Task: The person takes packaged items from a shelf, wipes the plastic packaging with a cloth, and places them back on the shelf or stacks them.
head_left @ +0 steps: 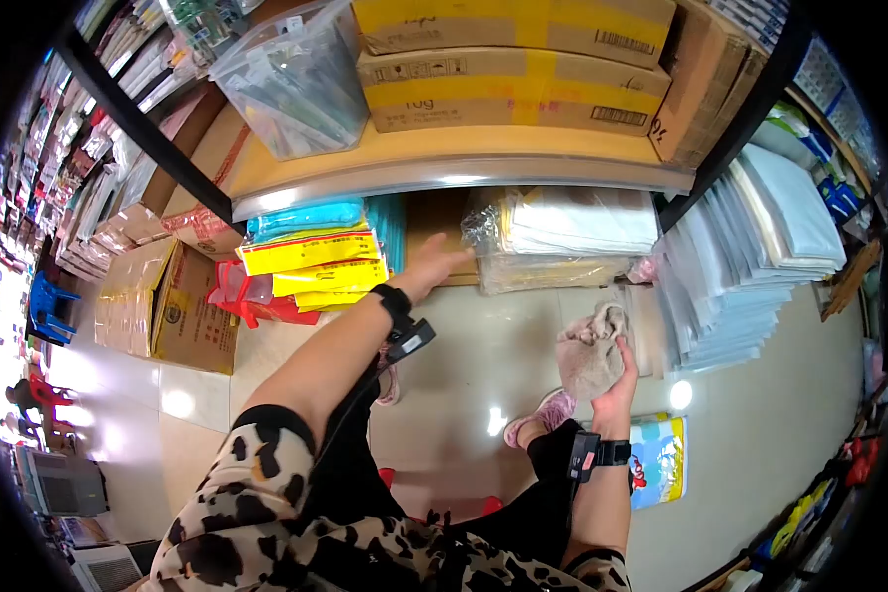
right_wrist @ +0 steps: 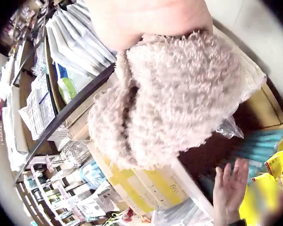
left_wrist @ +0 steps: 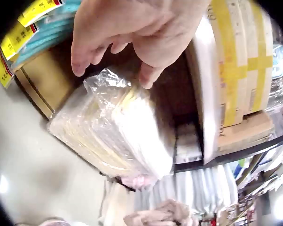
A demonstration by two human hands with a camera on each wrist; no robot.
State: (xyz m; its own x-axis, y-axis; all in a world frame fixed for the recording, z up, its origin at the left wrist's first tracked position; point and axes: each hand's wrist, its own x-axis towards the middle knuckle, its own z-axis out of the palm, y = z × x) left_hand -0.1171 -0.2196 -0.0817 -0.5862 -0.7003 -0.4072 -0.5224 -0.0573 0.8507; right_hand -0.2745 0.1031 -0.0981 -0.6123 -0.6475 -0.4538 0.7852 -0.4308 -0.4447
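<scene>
A fluffy beige-pink cloth (head_left: 584, 360) hangs bunched in my right hand (head_left: 617, 388), which grips it above the floor. In the right wrist view the cloth (right_wrist: 179, 99) fills the middle, and the palm hides where it is held. My left hand (head_left: 432, 268) reaches into the low shelf gap with nothing in it, fingers loosely spread. Seen from the left wrist, that hand (left_wrist: 141, 28) is over the near corner of a stack of white sheets in clear plastic (left_wrist: 127, 127). Left of the hand are yellow-labelled packets (head_left: 316, 259) and turquoise packs (head_left: 311, 217).
Above the gap runs a shelf board (head_left: 464, 176) bearing cardboard boxes (head_left: 513, 89) and a clear plastic bin (head_left: 296, 89). Tall piles of white packs (head_left: 730, 257) stand at right. A carton (head_left: 168, 306) sits at left, and a bright package (head_left: 658, 459) lies on the floor.
</scene>
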